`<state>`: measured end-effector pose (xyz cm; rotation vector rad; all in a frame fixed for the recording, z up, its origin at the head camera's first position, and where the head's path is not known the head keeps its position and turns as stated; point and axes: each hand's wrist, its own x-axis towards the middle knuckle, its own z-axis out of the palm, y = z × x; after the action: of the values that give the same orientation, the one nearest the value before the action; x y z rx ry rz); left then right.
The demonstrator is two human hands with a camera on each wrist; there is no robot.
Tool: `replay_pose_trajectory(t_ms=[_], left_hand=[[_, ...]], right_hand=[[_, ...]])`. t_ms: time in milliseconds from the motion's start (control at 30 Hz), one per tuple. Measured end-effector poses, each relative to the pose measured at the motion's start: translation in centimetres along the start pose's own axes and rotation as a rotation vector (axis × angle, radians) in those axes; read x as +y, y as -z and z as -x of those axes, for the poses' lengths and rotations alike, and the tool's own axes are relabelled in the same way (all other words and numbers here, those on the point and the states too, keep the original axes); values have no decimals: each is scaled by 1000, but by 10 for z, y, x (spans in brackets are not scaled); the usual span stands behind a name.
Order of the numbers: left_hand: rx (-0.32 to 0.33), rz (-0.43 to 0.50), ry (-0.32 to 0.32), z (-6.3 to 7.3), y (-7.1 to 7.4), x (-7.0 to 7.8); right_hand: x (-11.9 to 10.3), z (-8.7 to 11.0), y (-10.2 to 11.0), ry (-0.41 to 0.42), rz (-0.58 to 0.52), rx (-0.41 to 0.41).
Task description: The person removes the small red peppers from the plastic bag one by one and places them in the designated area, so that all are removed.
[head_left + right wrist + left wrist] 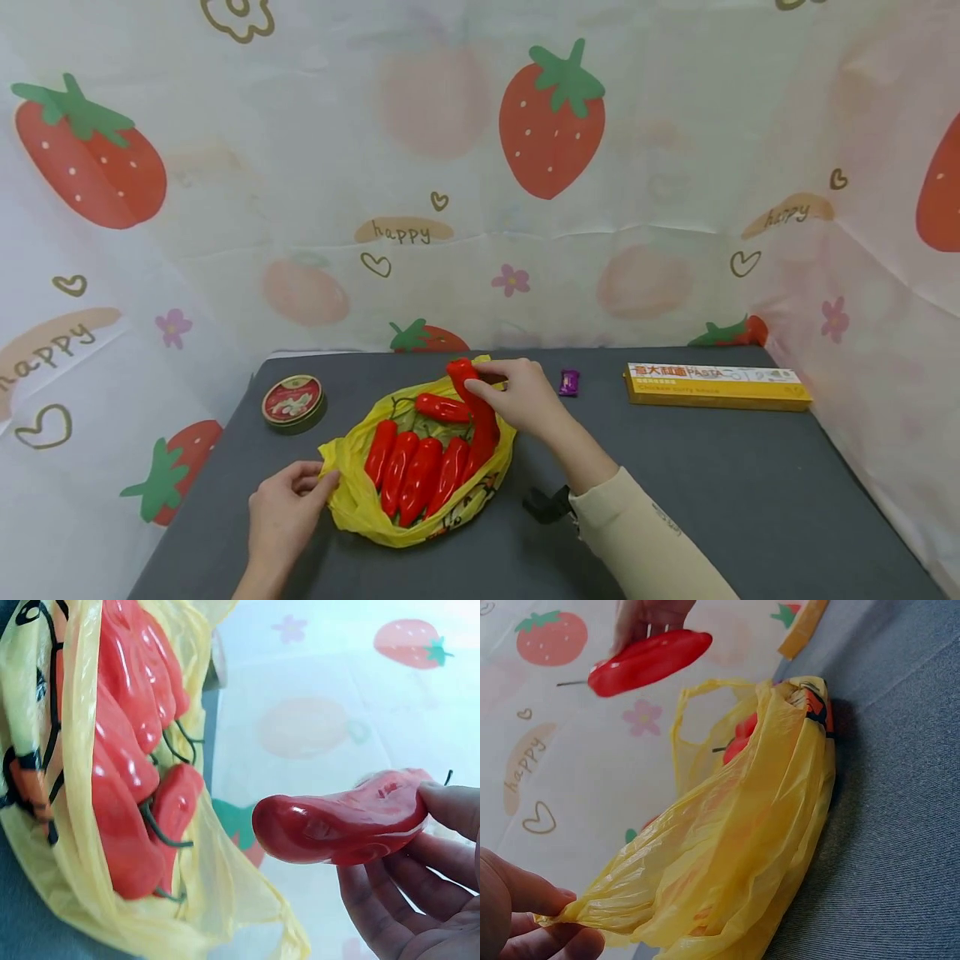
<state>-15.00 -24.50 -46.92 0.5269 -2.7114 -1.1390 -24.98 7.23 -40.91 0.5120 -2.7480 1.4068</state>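
Observation:
A yellow plastic bag (pixel 348 508) lies with its mouth spread wide, several glossy red chili peppers (pixel 422 479) with thin green stems inside. My left hand (pixel 288 508) pinches the bag's left edge between thumb and fingers, pulling the film taut in the left wrist view. Above the bag's far right side, my right hand (pixel 517 392) holds one red chili pepper (pixel 337 825) near its stem end. In the left wrist view this held pepper (pixel 652 662) is raised over the bag, apart from the others.
A round tin (pixel 294 404) with a red lid stands left of the bag. To the right lie a small purple wrapped candy (pixel 569 383) and a yellow pasta box (pixel 716 388). A strawberry-print cloth (pixel 480 167) hangs behind the grey table (pixel 712 483).

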Motion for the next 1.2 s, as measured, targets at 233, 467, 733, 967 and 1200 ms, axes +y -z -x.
replay_pose_trajectory(t_ms=[233,467,733,967,1200], left_hand=[[-7,-6,-5,1,-2,1],[-21,-18,-3,1,-2,-1],[-11,-23,-9,0,-2,-4],[-13,-10,-13,1,-3,-5],[1,-10,-20,2,-4,-3]], right_hand=[[16,13,21,6,-18,54],[33,27,38,-11,-8,111],[58,45,60,-61,20,149],[85,60,77,-179,33,157],[107,81,101,-229,112,191]])
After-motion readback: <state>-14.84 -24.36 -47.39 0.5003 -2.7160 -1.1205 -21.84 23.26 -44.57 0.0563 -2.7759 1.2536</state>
